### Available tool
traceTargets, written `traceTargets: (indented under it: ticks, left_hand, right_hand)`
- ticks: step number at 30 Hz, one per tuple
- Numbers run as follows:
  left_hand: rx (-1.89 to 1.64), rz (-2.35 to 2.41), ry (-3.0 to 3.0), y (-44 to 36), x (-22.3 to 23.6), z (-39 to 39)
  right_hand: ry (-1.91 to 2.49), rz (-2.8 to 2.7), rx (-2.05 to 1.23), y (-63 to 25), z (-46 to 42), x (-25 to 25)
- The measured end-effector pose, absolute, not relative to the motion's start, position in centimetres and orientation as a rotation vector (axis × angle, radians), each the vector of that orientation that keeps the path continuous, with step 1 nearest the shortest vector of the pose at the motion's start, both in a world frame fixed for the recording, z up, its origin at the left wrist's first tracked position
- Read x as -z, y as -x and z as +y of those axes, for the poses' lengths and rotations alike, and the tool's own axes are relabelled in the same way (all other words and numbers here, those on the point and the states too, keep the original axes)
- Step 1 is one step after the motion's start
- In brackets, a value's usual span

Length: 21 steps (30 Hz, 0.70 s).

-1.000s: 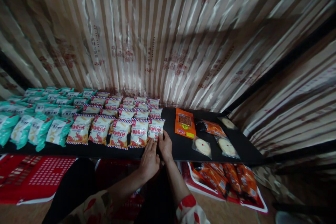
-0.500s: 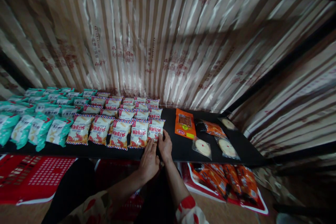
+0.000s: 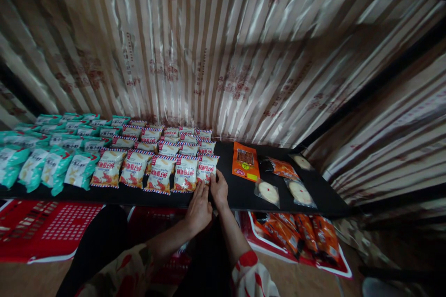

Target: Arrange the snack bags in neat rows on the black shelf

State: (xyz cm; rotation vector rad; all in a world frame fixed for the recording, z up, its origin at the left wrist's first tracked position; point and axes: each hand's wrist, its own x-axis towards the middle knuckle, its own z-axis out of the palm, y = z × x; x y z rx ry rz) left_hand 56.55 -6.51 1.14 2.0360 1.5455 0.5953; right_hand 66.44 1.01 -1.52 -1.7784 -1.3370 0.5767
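Observation:
At the right end of the front row stands a small white-and-orange snack bag point(image 3: 207, 168) with a striped edge. My right hand point(image 3: 219, 189) grips its lower right side, thumb on the front. My left hand point(image 3: 200, 206) has its fingers together at the bag's bottom edge, closed on it from the left; part of the grip is hidden. Several like snack bags stand in rows to the left, the nearest neighbour point(image 3: 185, 174) close against it. Farther left are rows of teal snack bags point(image 3: 81, 170).
The black shelf point(image 3: 232, 195) also holds an orange packet point(image 3: 245, 161), a dark-orange packet point(image 3: 281, 168) and clear-wrapped round pale items point(image 3: 268, 192). Below are red baskets point(image 3: 66, 227), one with orange packets point(image 3: 325, 239). A striped curtain point(image 3: 195, 55) hangs behind.
The view has shifted slightly, so the left-hand bags sit a little higher and farther right. Both hands remain at the same end bag, with hardly any movement.

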Motion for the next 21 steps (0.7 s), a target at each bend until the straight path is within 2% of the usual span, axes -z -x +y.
traceTargets:
  ticks: [12, 21]
  left_hand:
    - [-0.819, 1.342, -2.152, -54.7, 0.0, -9.2]
    - [-0.825, 1.206, -2.112, -50.7, 5.6, -13.7]
  right_hand:
    - [1.635, -1.174, -0.341, -64.9, -4.0, 1.7]
    - [1.429, -1.312, -0.493, -59.3, -12.1, 3.7]
